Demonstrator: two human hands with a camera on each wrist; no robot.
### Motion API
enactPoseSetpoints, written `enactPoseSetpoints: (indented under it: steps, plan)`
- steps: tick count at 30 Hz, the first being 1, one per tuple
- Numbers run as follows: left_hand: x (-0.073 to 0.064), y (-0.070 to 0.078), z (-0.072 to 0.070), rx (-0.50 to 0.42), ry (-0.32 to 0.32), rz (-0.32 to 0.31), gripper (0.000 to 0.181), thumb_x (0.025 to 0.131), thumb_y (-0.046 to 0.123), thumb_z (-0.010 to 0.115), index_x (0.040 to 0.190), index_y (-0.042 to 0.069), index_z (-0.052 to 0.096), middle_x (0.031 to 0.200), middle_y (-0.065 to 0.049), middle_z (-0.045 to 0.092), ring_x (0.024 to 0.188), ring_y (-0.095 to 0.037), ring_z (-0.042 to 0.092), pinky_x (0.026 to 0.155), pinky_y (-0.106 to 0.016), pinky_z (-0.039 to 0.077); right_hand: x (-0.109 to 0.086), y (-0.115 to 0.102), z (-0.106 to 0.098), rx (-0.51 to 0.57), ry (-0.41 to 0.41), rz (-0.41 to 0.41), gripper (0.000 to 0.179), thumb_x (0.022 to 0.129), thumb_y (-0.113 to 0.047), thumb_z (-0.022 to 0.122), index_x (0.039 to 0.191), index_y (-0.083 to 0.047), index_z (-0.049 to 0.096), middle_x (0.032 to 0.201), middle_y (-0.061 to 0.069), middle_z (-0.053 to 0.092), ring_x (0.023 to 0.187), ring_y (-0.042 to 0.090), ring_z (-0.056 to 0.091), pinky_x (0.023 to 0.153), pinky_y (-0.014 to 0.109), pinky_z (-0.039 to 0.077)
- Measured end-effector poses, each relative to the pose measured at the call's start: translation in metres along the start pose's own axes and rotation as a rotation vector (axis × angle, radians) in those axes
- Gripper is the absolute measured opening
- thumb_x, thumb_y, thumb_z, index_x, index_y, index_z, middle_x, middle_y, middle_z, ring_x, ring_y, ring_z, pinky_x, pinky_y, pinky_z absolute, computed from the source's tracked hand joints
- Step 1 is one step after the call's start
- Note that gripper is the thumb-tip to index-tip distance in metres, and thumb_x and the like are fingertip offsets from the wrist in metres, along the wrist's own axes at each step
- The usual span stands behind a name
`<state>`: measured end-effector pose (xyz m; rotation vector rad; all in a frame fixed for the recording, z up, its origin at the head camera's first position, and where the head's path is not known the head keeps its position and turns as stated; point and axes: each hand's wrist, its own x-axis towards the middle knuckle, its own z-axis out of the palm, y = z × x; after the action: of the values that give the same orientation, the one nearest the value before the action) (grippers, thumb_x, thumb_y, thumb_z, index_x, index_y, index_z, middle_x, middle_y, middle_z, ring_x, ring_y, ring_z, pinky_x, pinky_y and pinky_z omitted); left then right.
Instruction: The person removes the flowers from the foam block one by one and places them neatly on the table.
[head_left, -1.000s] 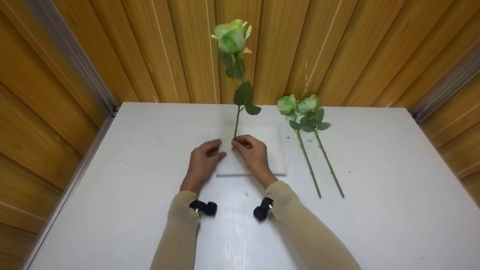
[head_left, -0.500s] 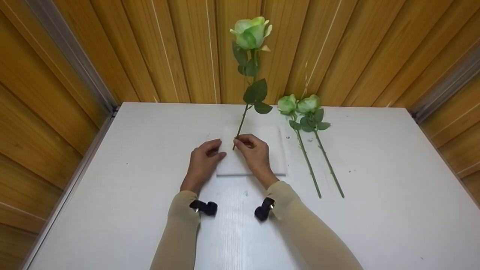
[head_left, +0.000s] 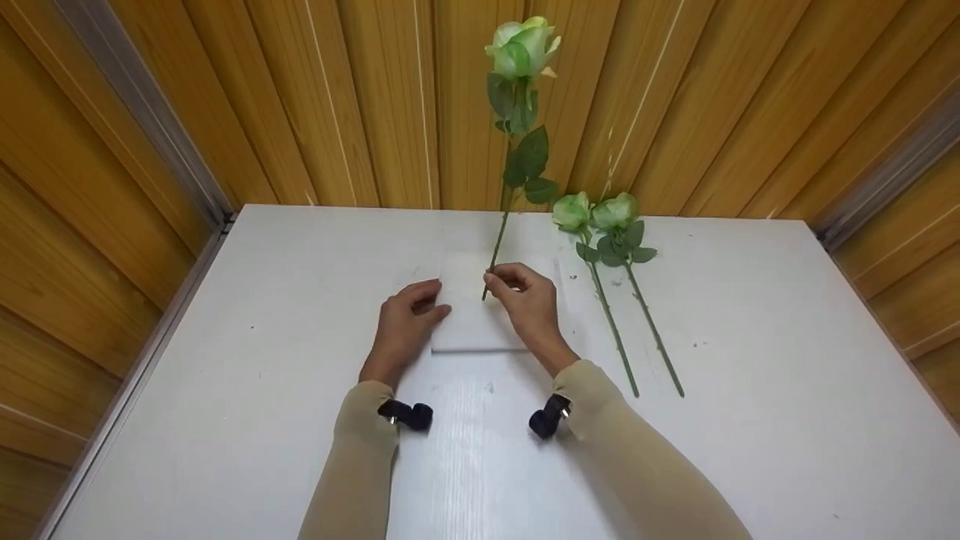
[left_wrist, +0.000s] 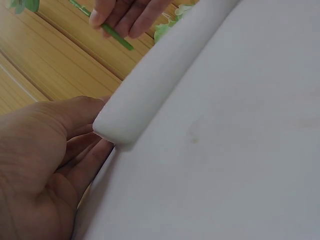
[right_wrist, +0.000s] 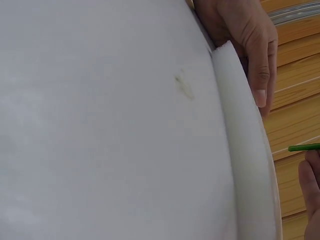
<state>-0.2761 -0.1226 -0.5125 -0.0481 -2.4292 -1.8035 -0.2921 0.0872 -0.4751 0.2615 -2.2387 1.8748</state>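
Note:
My right hand pinches a pale green rose between thumb and fingers, low on its thorny stem. The bloom is up, the stem leans slightly right, and in the left wrist view its cut end hangs above a white foam block, apart from it. My left hand rests against the block's left edge, thumb and fingers loosely bent. In the right wrist view, the left hand's thumb lies by the near corner of the foam.
Two more green roses lie side by side on the white table, right of the foam, blooms toward the back. A wood-panelled wall stands behind. Small dark marks dot the tabletop.
My right hand has carried the rose rightward and slightly up; its stem first tipped further right, then straightened somewhat. The left hand and the lying roses have stayed put.

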Motion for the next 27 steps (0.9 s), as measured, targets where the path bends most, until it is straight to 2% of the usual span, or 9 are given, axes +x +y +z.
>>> enactPoseSetpoints:
  steps: [6,13,18,24,27]
  plan:
    - [0.000,0.000,0.000,-0.015,-0.011,-0.019,0.045,0.096,0.009,0.081,0.139,0.004,0.070,0.142,-0.006,0.066,0.128,-0.020,0.063,0.107,-0.029,0.052,-0.002,-0.005,-0.023,-0.015,-0.019,0.007,0.009,0.097,-0.012,0.080,0.102,-0.004,0.081,0.092,0.006,0.078,0.084,0.018,0.072,0.073,0.025,0.059]
    - [0.002,-0.003,-0.002,-0.022,-0.011,0.000,0.044,0.095,0.007,0.081,0.138,0.003,0.070,0.141,-0.008,0.067,0.126,-0.022,0.064,0.107,-0.032,0.053,-0.007,-0.008,-0.051,-0.050,-0.023,0.062,0.011,0.098,-0.011,0.079,0.104,-0.002,0.080,0.095,0.008,0.079,0.085,0.019,0.074,0.077,0.025,0.061]
    - [0.003,-0.006,-0.005,-0.014,-0.011,0.002,0.044,0.096,0.009,0.081,0.138,0.003,0.070,0.141,-0.006,0.066,0.127,-0.021,0.063,0.107,-0.031,0.052,-0.012,-0.008,-0.070,-0.067,-0.031,0.110,0.015,0.098,-0.014,0.080,0.108,-0.002,0.080,0.097,0.010,0.078,0.087,0.020,0.074,0.082,0.034,0.063]
    - [0.002,-0.007,-0.006,-0.011,-0.015,-0.017,0.046,0.097,0.012,0.081,0.141,0.006,0.069,0.142,-0.006,0.066,0.129,-0.020,0.062,0.108,-0.031,0.051,-0.018,-0.007,-0.093,-0.082,-0.011,0.125,0.017,0.096,-0.011,0.081,0.107,0.002,0.079,0.094,0.010,0.078,0.083,0.016,0.074,0.078,0.025,0.061]
    - [0.002,-0.007,-0.005,-0.011,-0.012,-0.015,0.046,0.097,0.012,0.081,0.141,0.006,0.069,0.141,-0.006,0.066,0.129,-0.021,0.062,0.108,-0.032,0.051,-0.021,-0.008,-0.106,-0.094,-0.010,0.145,0.020,0.097,-0.013,0.081,0.109,0.003,0.078,0.097,0.011,0.078,0.084,0.016,0.074,0.080,0.025,0.062]
